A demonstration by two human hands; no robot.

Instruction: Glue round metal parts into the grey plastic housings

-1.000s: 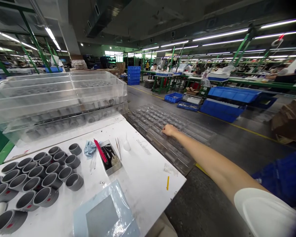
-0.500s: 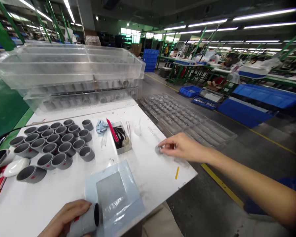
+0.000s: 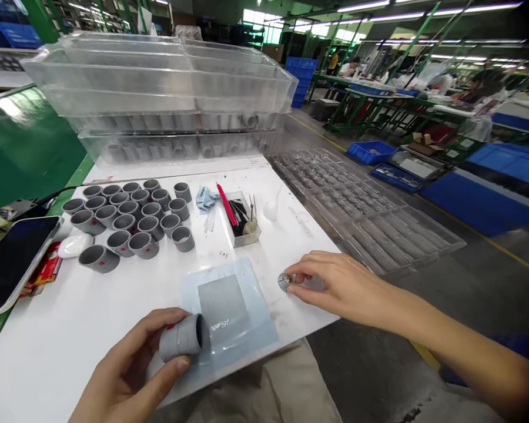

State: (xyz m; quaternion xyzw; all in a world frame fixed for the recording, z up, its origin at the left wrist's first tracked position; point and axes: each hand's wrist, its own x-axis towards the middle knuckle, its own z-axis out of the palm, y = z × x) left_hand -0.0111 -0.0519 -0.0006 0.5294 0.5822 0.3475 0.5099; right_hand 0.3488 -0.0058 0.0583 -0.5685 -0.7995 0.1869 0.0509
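Observation:
Near the front of the white table, my left hand [image 3: 136, 367] grips a short grey tube [image 3: 178, 339] between fingers and thumb. The tube lies on its side in the hand, its dark open end facing right, with a small red mark by the fingertips. My right hand [image 3: 330, 282] pinches a small round metallic part [image 3: 285, 282] above the table's right side; its exact kind is unclear. Between the hands lies a pale blue sheet [image 3: 258, 311] with a grey square pad [image 3: 224, 302] on it. Several similar grey tubes [image 3: 143, 245] stand grouped at the left.
Behind the tubes are stacked clear trays [image 3: 167, 88]. An open box of small tools [image 3: 247, 238] with a red pen-like item [image 3: 227, 202], a blue crumpled cloth [image 3: 206, 198], a phone [image 3: 17, 258] and a white mouse-like object [image 3: 76, 245] lie around. Trays [image 3: 405, 235] sit on the floor at right.
My left hand has risen with the tube, showing more of it. My right hand still pinches the metallic part, now turned to show more of it. The camera view has shifted.

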